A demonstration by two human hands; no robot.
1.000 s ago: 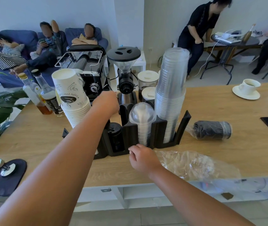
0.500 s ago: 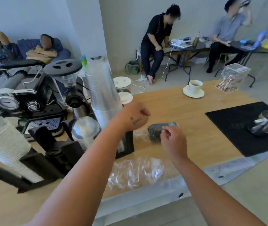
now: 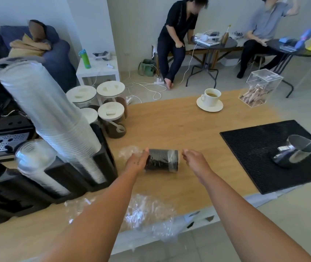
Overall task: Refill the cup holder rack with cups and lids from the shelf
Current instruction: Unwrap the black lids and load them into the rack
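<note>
Sleeve of black lids [image 3: 160, 161], clear-wrapped cylinder, on wooden worktop [image 3: 169, 125]; my left hand [image 3: 137, 162] flat against one end, right hand [image 3: 195, 160] curled beside other, grip unclear.

Left end of the wrapped roll of black lids [image 3: 161, 160] is hidden behind the left hand [image 3: 137, 162]. Right hand [image 3: 194, 160]: fingers curl away from the camera, so contact with the roll's plastic cannot be resolved. Black cup rack [image 3: 109, 159] is cut off by the left edge. Stack of clear cups [image 3: 46, 110] is blurred and its rims are not countable. Coffee machine [image 3: 1, 142] is only partly in frame (left edge). Contents of the clear box [image 3: 260, 89] are too small to identify.
</note>
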